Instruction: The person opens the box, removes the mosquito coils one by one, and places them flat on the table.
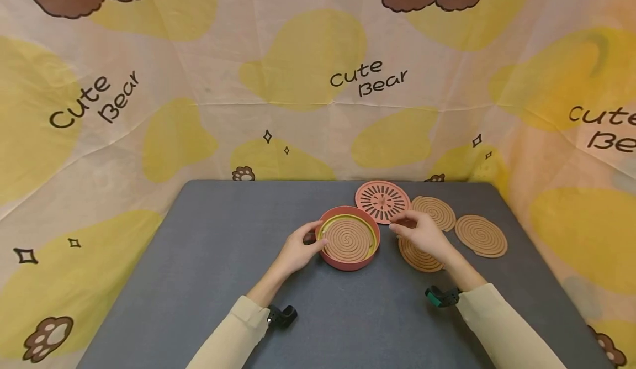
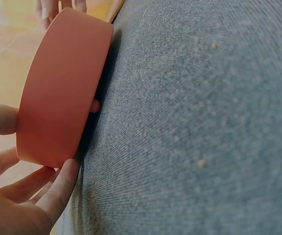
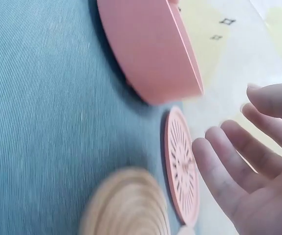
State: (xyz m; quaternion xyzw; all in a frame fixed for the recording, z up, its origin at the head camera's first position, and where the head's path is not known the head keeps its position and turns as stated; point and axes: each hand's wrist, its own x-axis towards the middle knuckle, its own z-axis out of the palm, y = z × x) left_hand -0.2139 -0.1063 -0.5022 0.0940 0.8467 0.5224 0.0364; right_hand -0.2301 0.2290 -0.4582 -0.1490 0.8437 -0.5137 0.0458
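A round red mosquito coil holder (image 1: 348,267) sits on the table with a brown mosquito coil (image 1: 348,239) inside its yellow inner ring. My left hand (image 1: 300,249) grips the holder's left side, thumb over the rim. In the left wrist view, fingers (image 2: 62,188) press on the outer wall and lower edge of the holder (image 2: 65,88). My right hand (image 1: 428,235) hovers to the right, fingers loosely bent and holding nothing. Close to its fingertips lies the slotted red lid (image 1: 382,192). Under and behind this hand are two more coils, a front one (image 1: 417,257) and a back one (image 1: 437,210).
Another brown coil (image 1: 481,236) lies farther right on the grey table (image 1: 223,247). A printed cloth (image 1: 298,82) hangs behind the table and along its sides. Each wrist wears a black strap, the right one (image 1: 442,297) with a green part.
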